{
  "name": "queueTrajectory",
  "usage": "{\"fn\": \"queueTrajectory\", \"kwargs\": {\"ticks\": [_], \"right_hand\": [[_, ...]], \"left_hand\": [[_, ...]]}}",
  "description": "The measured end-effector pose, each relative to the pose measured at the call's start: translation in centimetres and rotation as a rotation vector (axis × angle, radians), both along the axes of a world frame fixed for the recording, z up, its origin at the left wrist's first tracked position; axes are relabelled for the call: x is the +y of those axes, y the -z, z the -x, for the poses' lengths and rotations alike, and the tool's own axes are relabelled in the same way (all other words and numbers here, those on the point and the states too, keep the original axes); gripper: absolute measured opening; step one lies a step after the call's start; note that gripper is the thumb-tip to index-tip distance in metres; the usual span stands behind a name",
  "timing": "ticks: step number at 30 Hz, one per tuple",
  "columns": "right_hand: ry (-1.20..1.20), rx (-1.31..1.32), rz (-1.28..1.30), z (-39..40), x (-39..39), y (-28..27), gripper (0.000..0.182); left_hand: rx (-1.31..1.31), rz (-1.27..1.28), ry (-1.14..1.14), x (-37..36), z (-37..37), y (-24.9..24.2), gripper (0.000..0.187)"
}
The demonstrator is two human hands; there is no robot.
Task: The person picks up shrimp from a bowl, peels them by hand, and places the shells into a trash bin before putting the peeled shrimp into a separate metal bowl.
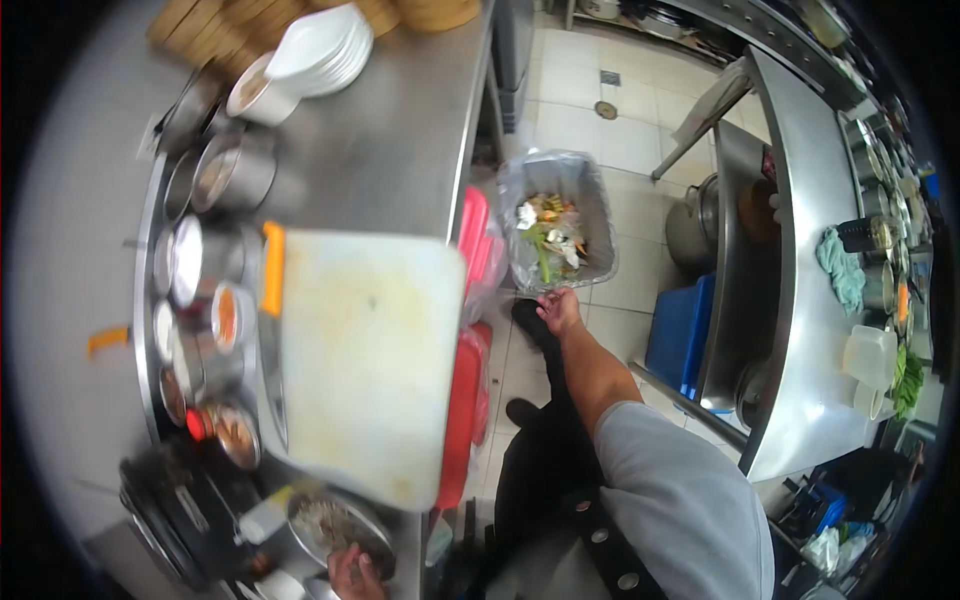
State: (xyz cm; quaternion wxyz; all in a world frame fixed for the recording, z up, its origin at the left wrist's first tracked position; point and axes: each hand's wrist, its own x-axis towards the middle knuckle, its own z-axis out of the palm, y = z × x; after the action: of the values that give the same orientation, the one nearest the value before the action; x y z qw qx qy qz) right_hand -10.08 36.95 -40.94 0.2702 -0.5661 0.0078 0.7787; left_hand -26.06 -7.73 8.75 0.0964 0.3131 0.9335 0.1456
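My right hand (560, 309) reaches out at the near edge of a grey bin (607, 225) lined with clear plastic. Its fingers are partly curled and apart, and nothing shows between them. Food scraps (552, 238), some green and some white, lie inside the bin. At the bottom of the view, my left hand (357, 574) is closed at the near rim of a metal bowl (378, 530) with pale food pieces in it. Beside the bowl, a white cutting board (365, 350) lies on the steel counter. A knife with an orange handle (273, 270) rests along its left edge.
Pots, tubs and a red-lidded jar (200, 424) line the counter's left side. White dishes (320, 50) are stacked at the back. Red containers (466, 400) stand below the counter edge. On the right are a steel table (800, 400), a blue box (680, 335) and a large pot (690, 230).
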Motion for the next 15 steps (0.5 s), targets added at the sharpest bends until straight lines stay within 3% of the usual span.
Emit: {"fn": "queueTrajectory", "kwargs": {"ticks": [2, 3, 6, 7, 9, 12, 15], "right_hand": [[0.117, 0.094, -0.003, -0.1, -3.6, -0.2, 0.016], [0.12, 0.092, 0.008, -0.1, -5.3, -0.5, 0.016], [0.083, 0.111, 0.002, -1.4, -10.3, -1.2, 0.018], [0.053, 0.125, 0.006, -2.1, -12.1, -1.1, 0.018], [0.099, 0.093, 0.064, -3.2, -15.8, -0.7, 0.018], [0.018, 0.086, 0.097, -4.9, -21.8, 0.7, 0.015], [-0.128, 0.111, 0.151, -5.8, -27.1, 0.5, 0.01]], "left_hand": [[-0.25, 0.0, -0.257, -4.2, -2.2, -0.7, 0.019], [-0.212, -0.12, -0.236, -3.9, -3.3, -1.4, 0.02], [-0.162, -0.078, -0.189, -7.7, -5.7, -2.2, 0.026], [-0.111, -0.242, -0.211, -8.4, -6.8, -0.5, 0.014], [-0.063, -0.229, -0.228, -10.1, -8.9, -0.2, 0.013], [-0.126, -0.2, -0.354, -12.8, -12.0, 0.3, 0.017], [-0.125, -0.259, -0.333, -14.8, -14.1, 0.7, 0.019]]}}
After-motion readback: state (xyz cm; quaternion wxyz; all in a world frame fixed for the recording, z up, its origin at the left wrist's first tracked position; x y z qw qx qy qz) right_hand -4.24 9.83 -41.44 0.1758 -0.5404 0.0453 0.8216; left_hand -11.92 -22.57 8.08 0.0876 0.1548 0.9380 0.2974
